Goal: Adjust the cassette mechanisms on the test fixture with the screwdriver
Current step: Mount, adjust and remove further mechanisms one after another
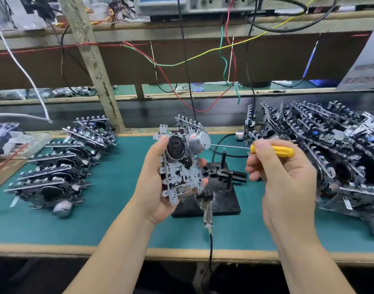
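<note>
Green matting (54,228) carries stacked mechanisms either side and the black test fixture (220,200) at centre. Above it the left hand (154,187) grips one cassette mechanism (180,166) upright — motor (197,140) exposed — so the right hand (285,177), pinching the yellow screwdriver (271,150), reaches its adjuster.

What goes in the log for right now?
left hand: holds cassette mechanism | right hand: holds screwdriver | tip: at motor | fixture: bare
</note>
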Action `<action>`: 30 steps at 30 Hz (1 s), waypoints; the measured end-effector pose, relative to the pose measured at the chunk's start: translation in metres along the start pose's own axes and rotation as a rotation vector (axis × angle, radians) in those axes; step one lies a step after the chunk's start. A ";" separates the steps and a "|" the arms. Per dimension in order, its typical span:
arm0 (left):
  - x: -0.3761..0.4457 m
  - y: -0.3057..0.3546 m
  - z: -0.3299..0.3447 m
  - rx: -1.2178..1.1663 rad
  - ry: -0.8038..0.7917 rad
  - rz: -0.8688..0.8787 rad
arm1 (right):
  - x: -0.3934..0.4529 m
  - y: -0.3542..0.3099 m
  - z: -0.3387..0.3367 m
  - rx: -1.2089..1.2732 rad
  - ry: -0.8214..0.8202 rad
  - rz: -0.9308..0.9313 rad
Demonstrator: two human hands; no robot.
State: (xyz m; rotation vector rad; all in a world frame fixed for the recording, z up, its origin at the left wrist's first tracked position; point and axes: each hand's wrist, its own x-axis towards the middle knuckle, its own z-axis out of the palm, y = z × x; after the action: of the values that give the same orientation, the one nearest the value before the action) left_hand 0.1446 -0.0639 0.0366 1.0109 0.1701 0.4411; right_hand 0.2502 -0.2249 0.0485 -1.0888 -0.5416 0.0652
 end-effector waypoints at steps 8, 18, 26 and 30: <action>-0.003 0.002 0.000 -0.050 0.035 0.055 | 0.000 0.002 0.001 0.091 0.064 0.103; -0.008 -0.002 0.003 0.166 0.103 0.208 | 0.002 0.003 0.003 0.073 0.019 0.176; -0.014 -0.011 0.002 0.441 0.058 0.385 | 0.018 -0.008 0.006 0.038 -0.011 0.217; -0.015 -0.012 0.006 0.351 0.103 0.335 | 0.014 -0.002 0.003 -0.016 -0.032 0.117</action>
State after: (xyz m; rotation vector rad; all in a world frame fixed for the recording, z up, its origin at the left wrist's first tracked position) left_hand 0.1366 -0.0805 0.0288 1.3697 0.1737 0.7885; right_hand 0.2600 -0.2190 0.0570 -1.1357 -0.5073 0.1806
